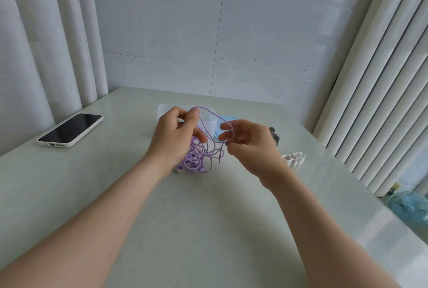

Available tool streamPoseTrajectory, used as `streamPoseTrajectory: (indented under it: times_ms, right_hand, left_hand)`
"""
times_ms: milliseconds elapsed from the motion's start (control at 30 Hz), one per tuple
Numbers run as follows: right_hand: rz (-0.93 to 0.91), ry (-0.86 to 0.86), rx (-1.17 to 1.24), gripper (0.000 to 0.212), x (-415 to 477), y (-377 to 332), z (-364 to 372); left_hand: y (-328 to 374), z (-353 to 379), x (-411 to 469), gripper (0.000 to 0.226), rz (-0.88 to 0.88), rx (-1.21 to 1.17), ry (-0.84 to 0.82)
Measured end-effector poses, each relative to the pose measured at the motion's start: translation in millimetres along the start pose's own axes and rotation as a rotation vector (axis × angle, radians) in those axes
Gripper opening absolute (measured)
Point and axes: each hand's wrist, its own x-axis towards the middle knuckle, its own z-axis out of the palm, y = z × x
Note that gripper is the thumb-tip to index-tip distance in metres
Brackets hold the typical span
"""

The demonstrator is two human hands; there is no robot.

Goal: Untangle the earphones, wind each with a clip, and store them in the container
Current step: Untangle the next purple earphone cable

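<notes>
On the counter [208,229] the container [165,110] stands far back; the phone [69,130] lies well left of it; the earphones [199,155] just before it; the clips [292,160] right, nearer.

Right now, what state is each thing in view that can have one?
earphones: tangled, hanging from both hands, no clip on them.
left hand: pinches the top of the cable loop.
right hand: pinches the loop's other end.
container: open, partly hidden behind the hands.
blue lid: off, beside the container.
phone: face up, screen dark.
white clips: unused, on the table.
</notes>
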Motion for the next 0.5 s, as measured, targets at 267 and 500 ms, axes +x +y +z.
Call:
streamPoseTrajectory:
  times_ms: [267, 500]
  right_hand:
    - [-0.009, 0.044, -0.074, 0.023, 1.7, 5.2, 1.5]
    - [0.013, 0.061, 0.097, 0.027, 0.3, -1.0, -1.3]
  left_hand:
    - [4.6, -1.4, -1.9, 0.037, 0.007, -0.082, -0.042]
    - [1.8, -2.5, -1.6, 0.038, 0.043, 0.020, -0.094]
